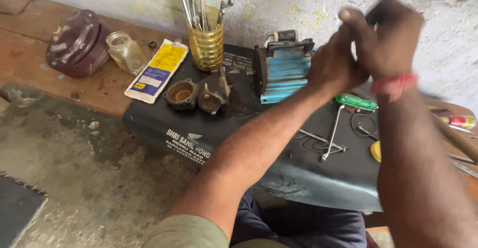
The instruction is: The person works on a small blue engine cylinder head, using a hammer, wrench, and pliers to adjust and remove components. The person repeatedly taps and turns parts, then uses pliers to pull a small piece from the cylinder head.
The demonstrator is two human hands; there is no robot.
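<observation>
Soft, even daylight; faint shadows; raised hands [371, 49] motion-blurred; the black panel [298, 173] faintly glossy.

You get one view, from the head: it looks down and forward over your raised hands, close above the black panel [308, 173], facing the wall [308, 4] at 12 o'clock, floor [89, 178] at 8.

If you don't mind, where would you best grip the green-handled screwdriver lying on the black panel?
Probably by the green handle, coming down from above. The screwdriver lies flat on the black panel, its handle is the thickest part, and it is clear of the T-shaped wrench beside it.
</observation>
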